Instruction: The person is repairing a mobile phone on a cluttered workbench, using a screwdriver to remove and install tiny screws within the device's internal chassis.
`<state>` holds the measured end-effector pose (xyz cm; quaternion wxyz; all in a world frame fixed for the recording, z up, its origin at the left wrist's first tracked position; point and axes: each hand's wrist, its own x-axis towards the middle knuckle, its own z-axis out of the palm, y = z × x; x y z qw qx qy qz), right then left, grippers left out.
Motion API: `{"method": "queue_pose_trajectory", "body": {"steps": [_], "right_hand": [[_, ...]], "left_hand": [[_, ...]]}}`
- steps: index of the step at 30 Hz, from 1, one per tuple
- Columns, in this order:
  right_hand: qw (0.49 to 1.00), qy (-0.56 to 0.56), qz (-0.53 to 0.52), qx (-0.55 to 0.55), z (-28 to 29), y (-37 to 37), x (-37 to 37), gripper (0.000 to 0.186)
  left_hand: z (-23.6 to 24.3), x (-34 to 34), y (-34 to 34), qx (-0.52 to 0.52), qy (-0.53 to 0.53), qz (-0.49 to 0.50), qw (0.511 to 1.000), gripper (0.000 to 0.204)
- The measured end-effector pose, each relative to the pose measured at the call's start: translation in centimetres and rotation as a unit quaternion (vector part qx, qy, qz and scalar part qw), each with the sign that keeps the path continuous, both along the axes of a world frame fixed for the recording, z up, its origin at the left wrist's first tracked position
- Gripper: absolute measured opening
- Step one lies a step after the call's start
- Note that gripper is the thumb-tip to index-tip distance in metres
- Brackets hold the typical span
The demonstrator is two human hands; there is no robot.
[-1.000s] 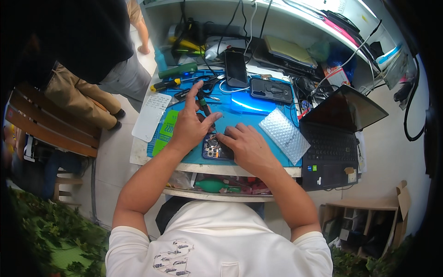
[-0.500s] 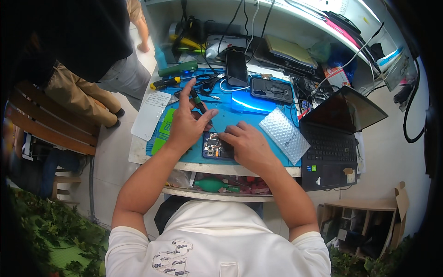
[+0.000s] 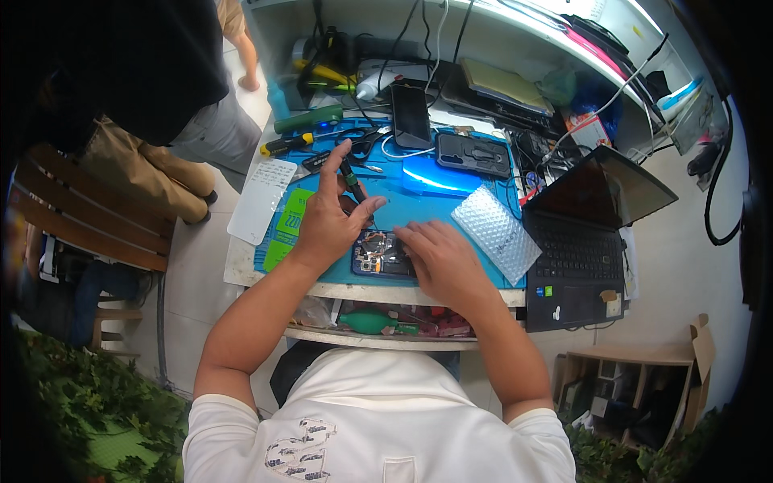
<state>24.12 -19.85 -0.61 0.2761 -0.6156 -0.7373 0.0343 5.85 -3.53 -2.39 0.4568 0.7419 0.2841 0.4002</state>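
An opened smartphone (image 3: pixel 372 262) lies on the blue mat, its back cover off and its circuit board and camera module exposed. My left hand (image 3: pixel 328 229) holds a black-and-green screwdriver (image 3: pixel 352 180) between thumb and fingers, index finger raised along the handle. The screwdriver slants down toward the phone's upper edge; whether its tip touches cannot be made out. Bent over the phone's right side, my right hand (image 3: pixel 443 256) grips it and hides that end. Its fingertips rest near the board.
Bubble wrap (image 3: pixel 498 235) and an open laptop (image 3: pixel 573 249) are to the right. Behind lie a dark phone (image 3: pixel 411 117), a black phone case (image 3: pixel 473 154) and a yellow-black screwdriver (image 3: pixel 287 145). Green cards (image 3: pixel 288 225) lie left. People stand beyond the bench's left side.
My right hand has shifted slightly right and down, uncovering more of the phone's board. The left hand and screwdriver have moved only a little to the right.
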Motion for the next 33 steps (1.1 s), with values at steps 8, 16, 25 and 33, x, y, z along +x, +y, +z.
{"method": "queue_pose_trajectory", "body": {"steps": [8, 16, 25, 33], "right_hand": [[0.998, 0.020, -0.020, 0.057, -1.2, -4.7, -0.1, 0.043], [0.994, 0.040, -0.095, 0.035, -2.7, -6.2, 1.5, 0.075], [0.994, 0.044, -0.094, 0.016, -3.1, -6.0, 1.8, 0.083], [0.994, 0.045, -0.096, 0.018, -3.1, -6.1, 1.7, 0.082]], "left_hand": [[1.1, -1.4, 0.3, 0.301, 0.013, -0.050, 0.952, 0.064], [10.1, -1.2, 1.0, 0.293, 0.262, -0.204, 0.897, 0.030], [12.0, 0.2, 0.5, 0.336, 0.376, -0.203, 0.840, 0.039], [11.9, 0.3, 0.4, 0.315, 0.373, -0.219, 0.845, 0.048]]}}
